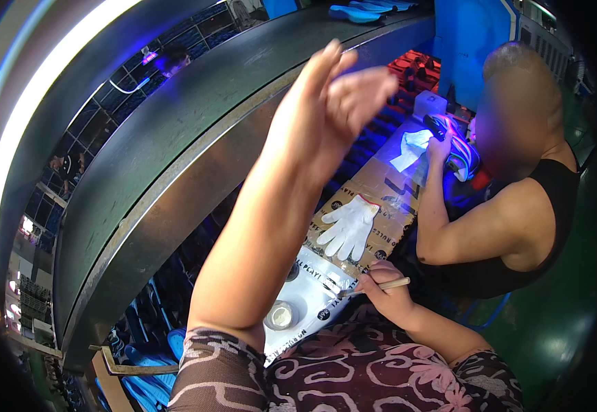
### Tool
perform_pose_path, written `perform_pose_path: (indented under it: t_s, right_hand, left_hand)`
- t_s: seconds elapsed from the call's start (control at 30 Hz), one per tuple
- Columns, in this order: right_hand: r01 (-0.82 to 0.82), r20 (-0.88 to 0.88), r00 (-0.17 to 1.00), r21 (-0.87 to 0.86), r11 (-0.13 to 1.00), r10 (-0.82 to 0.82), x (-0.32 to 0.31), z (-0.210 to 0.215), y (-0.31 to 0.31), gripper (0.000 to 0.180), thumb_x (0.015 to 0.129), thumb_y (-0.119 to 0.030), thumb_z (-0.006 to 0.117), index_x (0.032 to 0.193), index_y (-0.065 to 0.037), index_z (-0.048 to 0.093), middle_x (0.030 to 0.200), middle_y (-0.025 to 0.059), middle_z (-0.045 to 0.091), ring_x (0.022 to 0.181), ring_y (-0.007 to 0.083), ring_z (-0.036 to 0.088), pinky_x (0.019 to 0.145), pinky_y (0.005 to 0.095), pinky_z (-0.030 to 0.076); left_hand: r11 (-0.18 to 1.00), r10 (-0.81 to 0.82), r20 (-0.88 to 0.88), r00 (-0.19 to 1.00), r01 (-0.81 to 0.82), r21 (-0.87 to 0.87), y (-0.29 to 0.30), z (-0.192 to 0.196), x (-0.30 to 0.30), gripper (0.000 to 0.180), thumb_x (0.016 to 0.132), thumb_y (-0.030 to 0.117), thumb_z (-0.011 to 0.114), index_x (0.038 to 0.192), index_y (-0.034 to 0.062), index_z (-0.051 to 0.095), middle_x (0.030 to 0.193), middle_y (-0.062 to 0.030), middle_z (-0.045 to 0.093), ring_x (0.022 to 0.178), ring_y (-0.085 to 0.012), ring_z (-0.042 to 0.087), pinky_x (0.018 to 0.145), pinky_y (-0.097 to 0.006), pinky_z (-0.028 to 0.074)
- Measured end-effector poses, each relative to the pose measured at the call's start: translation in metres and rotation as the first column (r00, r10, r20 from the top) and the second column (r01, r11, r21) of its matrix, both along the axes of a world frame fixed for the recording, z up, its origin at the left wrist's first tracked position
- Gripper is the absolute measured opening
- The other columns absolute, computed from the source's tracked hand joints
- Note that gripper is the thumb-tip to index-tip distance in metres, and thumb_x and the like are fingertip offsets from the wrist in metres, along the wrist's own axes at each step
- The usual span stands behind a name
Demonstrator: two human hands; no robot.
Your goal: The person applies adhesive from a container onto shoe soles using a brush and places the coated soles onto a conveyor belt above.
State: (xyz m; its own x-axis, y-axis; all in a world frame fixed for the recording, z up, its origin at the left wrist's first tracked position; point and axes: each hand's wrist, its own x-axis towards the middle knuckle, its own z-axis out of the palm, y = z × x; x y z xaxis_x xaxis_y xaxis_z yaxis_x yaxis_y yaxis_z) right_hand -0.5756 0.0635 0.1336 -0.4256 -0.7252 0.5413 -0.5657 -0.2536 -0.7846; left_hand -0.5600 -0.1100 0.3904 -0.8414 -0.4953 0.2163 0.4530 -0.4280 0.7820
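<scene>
My left hand (pixel 345 103) is raised over the bench near the belt edge, slightly blurred. Its fingers are apart and bent a little, with nothing visible in them. Low over the bench, my right hand (pixel 384 288) grips a brush by its pale wooden handle (pixel 395 282); the bristle end points left. Left of the brush stands a small clear cup (pixel 282 315) with whitish stuff in it. A white knitted glove (pixel 348 228) lies flat on the printed cardboard beyond my right hand.
A dark green conveyor belt (pixel 195 113) curves along the left and far side, with blue shoe soles (pixel 357 14) at its far end. On the right a co-worker (pixel 498 226) holds a shoe (pixel 460 154) under violet light, beside a white cloth (pixel 412 147). More blue soles (pixel 151 374) lie lower left.
</scene>
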Motion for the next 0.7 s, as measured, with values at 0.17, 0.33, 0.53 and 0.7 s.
perform_pose_path:
  t_s: [0.17,0.33,0.53,0.7]
  right_hand:
    - [-0.133,0.078,0.988,0.036,0.99,0.13,0.011,-0.007,-0.006,0.022,0.086,-0.008,0.06,0.065,-0.006,0.066,0.063,0.008,0.061,0.064,0.0251,0.054,0.071,0.0371,0.043]
    - [-0.193,0.13,0.974,0.038,0.981,0.186,0.039,-0.022,-0.012,0.024,0.088,-0.015,0.062,0.065,-0.006,0.066,0.062,0.0091,0.061,0.061,0.0267,0.059,0.061,0.0375,0.043]
    - [-0.347,0.274,0.914,0.146,0.926,0.299,0.073,-0.015,-0.031,0.028,0.09,-0.018,0.059,0.068,-0.001,0.065,0.068,0.0117,0.064,0.066,0.025,0.061,0.062,0.0357,0.047]
    - [-0.449,0.453,0.844,0.3,0.842,0.288,0.098,-0.019,-0.05,0.029,0.091,-0.019,0.059,0.07,-0.001,0.065,0.065,0.0081,0.057,0.061,0.0197,0.056,0.059,0.0329,0.045]
  left_hand:
    - [0.946,0.2,0.134,0.971,-0.156,-0.283,-0.017,-0.139,0.129,0.056,0.09,0.042,0.056,0.128,0.0031,0.047,0.103,-0.0162,0.064,0.092,-0.0263,0.065,0.087,-0.04,0.052]
    - [0.364,0.924,0.304,0.232,-0.292,-0.884,0.013,-0.262,0.361,0.03,0.084,0.002,0.056,0.113,-0.0025,0.057,0.107,-0.0125,0.062,0.097,-0.0225,0.062,0.083,-0.032,0.051]
    - [0.329,0.837,0.195,-0.512,0.185,-0.926,0.099,-0.321,0.55,0.056,0.075,0.009,0.062,0.128,-0.0024,0.046,0.119,-0.0239,0.055,0.109,-0.0425,0.053,0.094,-0.047,0.043]
    - [0.607,0.584,0.472,-0.66,-0.031,-0.794,0.1,-0.33,0.548,0.056,0.081,0.028,0.064,0.129,0.0076,0.046,0.112,-0.0239,0.062,0.101,-0.0433,0.059,0.087,-0.047,0.047]
